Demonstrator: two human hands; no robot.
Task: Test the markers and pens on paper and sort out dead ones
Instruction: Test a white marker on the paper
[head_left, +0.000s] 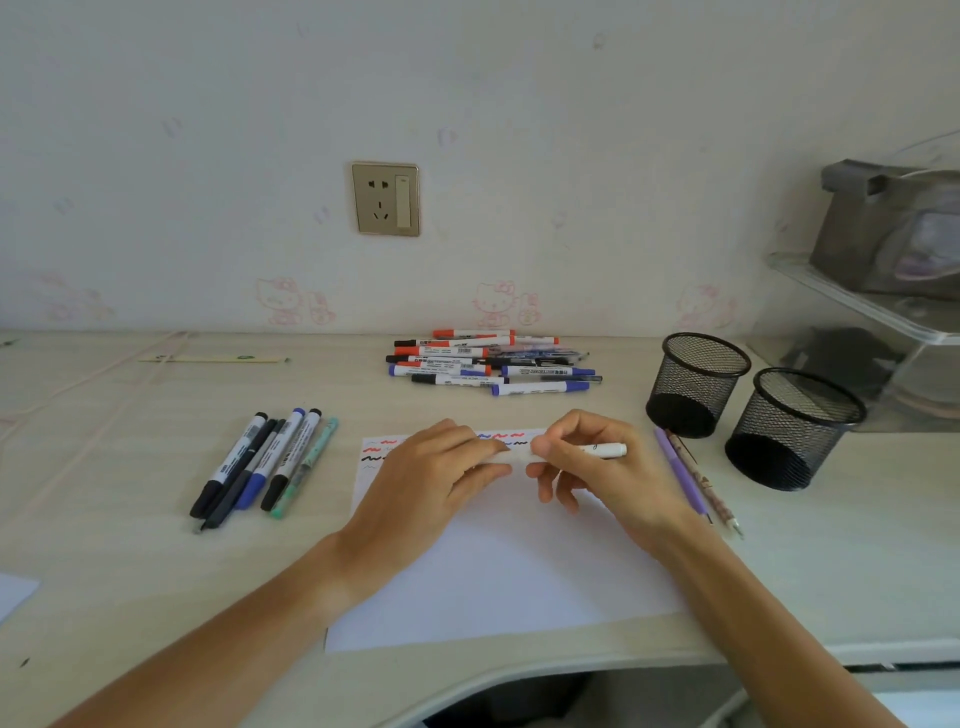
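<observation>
**Two hands on one white marker, above the test sheet**

Both hands meet over the far end of the paper. The left hand curls its fingers round one end of a white marker, and the right hand pinches the barrel near the middle, leaving the other end poking out to the right. Whether the cap is on or coming off is hidden by the fingers.

Such a marker looks light, stiff and smooth, so a firm pinch on the barrel should serve; a cap probably needs a straight pull, not a twist.

Red, blue and black squiggles already line the sheet's far edge, with plenty of bare paper nearer the person.

To the left lies a sorted group of pens; behind the sheet, an untested pile of markers. Just right of the sheet rest two slim pens, and beyond them two mesh cups stand close together. The desk's front edge curves near the forearms, so anything round could roll off there.
</observation>
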